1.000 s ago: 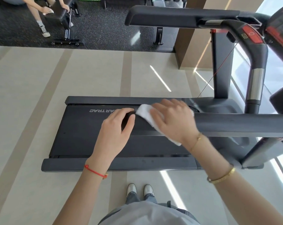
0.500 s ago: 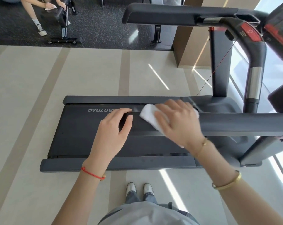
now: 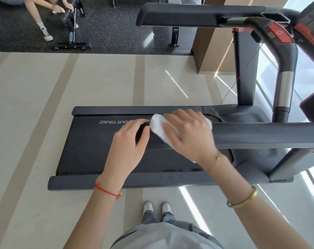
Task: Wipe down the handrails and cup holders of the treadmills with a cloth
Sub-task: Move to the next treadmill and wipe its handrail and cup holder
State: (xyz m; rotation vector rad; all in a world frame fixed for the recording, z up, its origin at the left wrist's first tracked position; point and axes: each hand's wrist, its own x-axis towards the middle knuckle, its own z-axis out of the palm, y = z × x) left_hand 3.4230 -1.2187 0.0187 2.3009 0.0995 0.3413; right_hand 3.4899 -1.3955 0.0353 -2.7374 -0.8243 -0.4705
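A dark treadmill lies crosswise in front of me, its belt [image 3: 91, 141] below my hands. The near handrail [image 3: 260, 134] runs from the right edge to the middle of the view. My right hand [image 3: 190, 135] presses a white cloth [image 3: 159, 127] flat onto that rail near its free end. My left hand [image 3: 129, 142] grips the very end of the same rail, fingers curled over it, just left of the cloth. The far handrail [image 3: 197, 14] crosses the top of the view.
The console with a red stop button [image 3: 278, 34] and a chrome-banded upright [image 3: 284, 90] stand at the right. A brown pillar [image 3: 213, 51] rises behind. Another person wipes a bench [image 3: 70, 18] at the top left. My shoes [image 3: 158, 208] are on the pale floor.
My right hand and the cloth have slid slightly to the right along the near handrail. My left hand has stayed on the rail's end.
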